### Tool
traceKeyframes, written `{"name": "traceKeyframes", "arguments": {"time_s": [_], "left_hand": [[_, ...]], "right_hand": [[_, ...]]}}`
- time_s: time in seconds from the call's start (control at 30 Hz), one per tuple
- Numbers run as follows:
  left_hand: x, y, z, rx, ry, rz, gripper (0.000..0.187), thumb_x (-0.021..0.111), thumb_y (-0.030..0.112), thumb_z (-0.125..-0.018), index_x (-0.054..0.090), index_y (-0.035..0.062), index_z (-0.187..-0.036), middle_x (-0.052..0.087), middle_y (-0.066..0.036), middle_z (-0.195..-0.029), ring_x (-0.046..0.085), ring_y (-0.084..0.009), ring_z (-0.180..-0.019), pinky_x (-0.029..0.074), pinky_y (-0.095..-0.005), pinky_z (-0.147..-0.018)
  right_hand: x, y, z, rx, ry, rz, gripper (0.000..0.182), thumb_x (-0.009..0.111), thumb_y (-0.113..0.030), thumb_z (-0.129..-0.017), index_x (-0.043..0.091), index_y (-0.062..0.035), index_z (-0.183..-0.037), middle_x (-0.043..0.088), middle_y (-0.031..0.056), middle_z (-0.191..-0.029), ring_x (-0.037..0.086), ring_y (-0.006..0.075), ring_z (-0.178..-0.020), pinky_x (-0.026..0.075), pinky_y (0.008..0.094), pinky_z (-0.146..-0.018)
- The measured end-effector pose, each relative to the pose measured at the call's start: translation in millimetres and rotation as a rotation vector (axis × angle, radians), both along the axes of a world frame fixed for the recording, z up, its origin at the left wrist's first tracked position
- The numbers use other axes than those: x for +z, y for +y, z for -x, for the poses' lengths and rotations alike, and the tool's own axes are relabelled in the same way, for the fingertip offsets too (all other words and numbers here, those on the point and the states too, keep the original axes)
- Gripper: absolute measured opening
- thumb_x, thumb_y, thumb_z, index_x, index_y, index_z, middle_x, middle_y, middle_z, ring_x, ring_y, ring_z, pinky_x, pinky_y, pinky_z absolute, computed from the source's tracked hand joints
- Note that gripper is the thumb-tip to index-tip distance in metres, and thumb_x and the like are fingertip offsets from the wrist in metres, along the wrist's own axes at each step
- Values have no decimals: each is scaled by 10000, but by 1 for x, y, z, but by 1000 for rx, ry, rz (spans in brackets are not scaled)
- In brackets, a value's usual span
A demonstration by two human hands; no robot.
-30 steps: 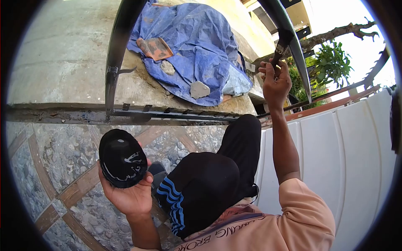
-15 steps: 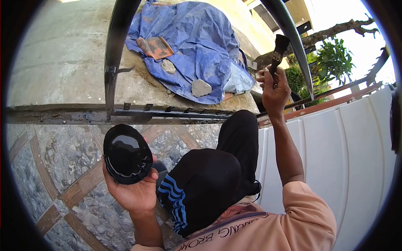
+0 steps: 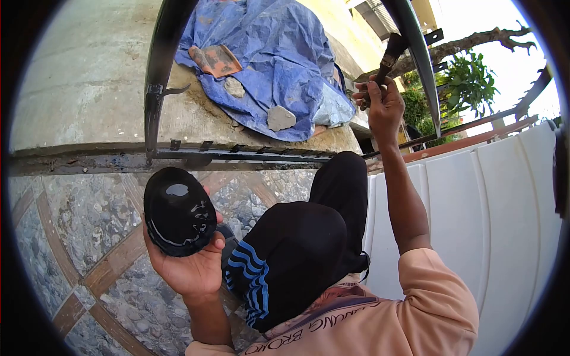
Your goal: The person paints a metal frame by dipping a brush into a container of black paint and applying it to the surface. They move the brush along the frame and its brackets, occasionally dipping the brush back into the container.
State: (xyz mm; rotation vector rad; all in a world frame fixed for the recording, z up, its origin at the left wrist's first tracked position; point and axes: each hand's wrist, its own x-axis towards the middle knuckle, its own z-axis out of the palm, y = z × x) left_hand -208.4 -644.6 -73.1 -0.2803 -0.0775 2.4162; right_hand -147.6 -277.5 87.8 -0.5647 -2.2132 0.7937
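While the left hand [image 3: 193, 270] cups a bowl of black paint [image 3: 177, 212] at knee height, the right hand [image 3: 380, 107], clamped on a brush [image 3: 389, 54], coats the curved metal rail [image 3: 415, 56]; reloading likely follows.

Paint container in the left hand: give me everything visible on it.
The paint container is a small round open tub, coated black all over, with glossy black paint inside that shows a bright reflection. Its mouth tilts toward the camera. The left hand cups it from below, thumb on the right rim. It is held above the stone-patterned tile floor, beside the person's black-trousered knee. Material under the paint cannot be told.
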Motion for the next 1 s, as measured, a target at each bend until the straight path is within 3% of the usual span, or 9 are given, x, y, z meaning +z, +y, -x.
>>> {"name": "traceKeyframes", "arguments": {"time_s": [0.13, 0.33, 0.43, 0.5, 0.67, 0.7, 0.87, 0.97, 1.0], "left_hand": [[5, 0, 2, 0, -86, 36, 655, 347, 552, -1011, 419, 111, -1490, 477, -280, -1450, 688, -409, -997, 573, -416, -615], [22, 5, 2, -6, -109, 156, 662, 357, 579, -996, 485, 95, -1430, 577, -258, -1336, 687, -382, -901, 584, -405, -558], [22, 7, -3, 2, -91, 146, 672, 352, 580, -996, 481, 85, -1432, 570, -269, -1342, 685, -390, -927, 593, -419, -574], [20, 9, -7, 12, -99, 143, 675, 348, 580, -997, 479, 83, -1434, 565, -275, -1345, 686, -398, -940, 596, -421, -580], [21, 13, -13, -3, -78, 144, 702, 331, 597, -991, 475, 73, -1435, 552, -283, -1359, 692, -393, -954, 595, -418, -608], [25, 14, -14, -12, -71, 137, 705, 331, 598, -993, 474, 68, -1434, 564, -276, -1345, 692, -391, -965, 597, -419, -615], [52, 25, -14, -74, -48, 151, 714, 321, 600, -999, 464, 56, -1439, 589, -258, -1319, 689, -379, -986, 599, -402, -632], [57, 29, -16, -76, -31, 162, 699, 323, 589, -994, 453, 83, -1459, 555, -256, -1370, 681, -373, -993, 568, -378, -634], [57, 32, -16, -71, -29, 153, 696, 329, 589, -992, 450, 92, -1463, 546, -254, -1381, 679, -372, -1000, 562, -380, -638]], "right_hand": [[-26, -15, -7, -22, -147, -113, 175, 554, -129, -1017, 558, 0, -1136, 713, 101, -898, 701, 134, -749, 528, 251, -643], [-7, -69, 74, 165, 35, -717, 215, 651, -69, -929, 632, 35, -1116, 727, 174, -961, 745, 291, -796, 580, 332, -688], [15, -74, 112, 190, 108, -820, 222, 660, -95, -923, 635, 5, -1120, 725, 155, -925, 733, 300, -760, 556, 343, -666], [25, -69, 110, 37, 14, -594, 224, 658, -103, -928, 636, 3, -1125, 726, 160, -894, 735, 289, -741, 556, 349, -647], [-12, -73, 105, 186, 212, -726, 269, 677, -78, -906, 665, 19, -1156, 740, 171, -917, 752, 276, -779, 574, 324, -630], [-7, -84, 113, 217, 199, -747, 246, 653, -25, -924, 649, 57, -1157, 744, 174, -955, 751, 211, -829, 583, 292, -728], [23, -90, 144, 201, 156, -536, 298, 694, -51, -894, 663, 20, -1182, 740, 185, -980, 756, 253, -848, 580, 315, -722], [-16, -73, 137, 209, 293, -470, 301, 704, -73, -890, 669, 0, -1180, 741, 178, -961, 755, 271, -833, 577, 315, -696], [-25, -69, 144, 247, 420, -563, 261, 683, -76, -877, 657, -47, -1135, 718, 102, -809, 681, 270, -593, 499, 348, -495]]}}
